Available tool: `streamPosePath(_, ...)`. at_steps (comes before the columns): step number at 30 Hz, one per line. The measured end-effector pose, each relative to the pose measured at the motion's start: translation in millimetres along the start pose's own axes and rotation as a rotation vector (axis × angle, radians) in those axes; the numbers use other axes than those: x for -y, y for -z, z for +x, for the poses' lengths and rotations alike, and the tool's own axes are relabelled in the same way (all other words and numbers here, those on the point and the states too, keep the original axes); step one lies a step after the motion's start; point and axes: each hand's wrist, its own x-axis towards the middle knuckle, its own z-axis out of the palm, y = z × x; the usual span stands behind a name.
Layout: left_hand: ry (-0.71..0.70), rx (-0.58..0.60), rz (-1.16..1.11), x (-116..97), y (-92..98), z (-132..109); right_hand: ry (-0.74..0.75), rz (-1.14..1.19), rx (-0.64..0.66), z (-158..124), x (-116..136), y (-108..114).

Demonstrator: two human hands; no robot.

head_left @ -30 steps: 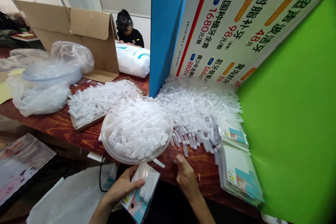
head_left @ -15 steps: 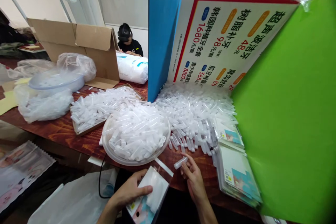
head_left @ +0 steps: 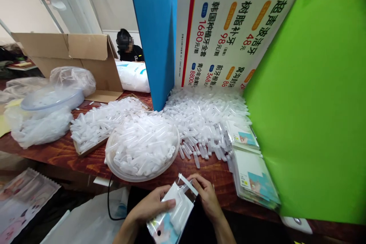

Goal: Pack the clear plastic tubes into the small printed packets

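Note:
My left hand [head_left: 156, 204] grips a clear packet [head_left: 167, 227] with a white and blue card and whitish tubes inside, the thumb lying on its front. At the packet's open top, my right hand [head_left: 205, 192] has its fingers closed by the clear flap [head_left: 188, 184]; a small translucent tube seems partly visible under them. Beyond the hands stands a round bowl [head_left: 130, 177] heaped with white tubes [head_left: 143, 141]. More loose tubes [head_left: 203, 122] are piled to its right, near stacked card packets [head_left: 254, 179].
A shallow cardboard tray [head_left: 82, 153] of tubes lies left of the bowl. Farther left are a blue basin [head_left: 54, 101] and plastic bags [head_left: 42, 126]. Blue [head_left: 156, 38], white [head_left: 225, 42] and green [head_left: 311, 103] boards stand upright behind and right. A person [head_left: 128, 45] sits beyond.
My right hand has moved left with its tube to the packet's top. The packet has shifted slightly right and down with my left hand. The camera view has turned a little.

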Motion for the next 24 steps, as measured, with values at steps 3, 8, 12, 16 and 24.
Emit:
streamPosePath(3,0.068,-0.001,-0.009,-0.7,-3.1,0.6,0.016,-0.127,0.146,0.3,11.3,6.4)
streamPosePath(8,0.101,-0.018,-0.009,-0.4,-10.7,6.7,-0.072,-0.021,0.178,-0.2,3.3,0.4)
streamPosePath(12,0.055,-0.065,0.024,-7.7,-14.0,11.7,-0.028,-0.027,0.154,-6.3,-1.6,-3.4)
streamPosePath(16,-0.021,-0.058,0.182,-16.0,-15.6,19.1,-0.103,0.112,0.173,-17.7,0.6,6.7)
streamPosePath(24,-0.117,0.118,0.484,20.0,-29.9,72.0,0.049,-0.4,-0.198,-75.9,33.6,72.1)
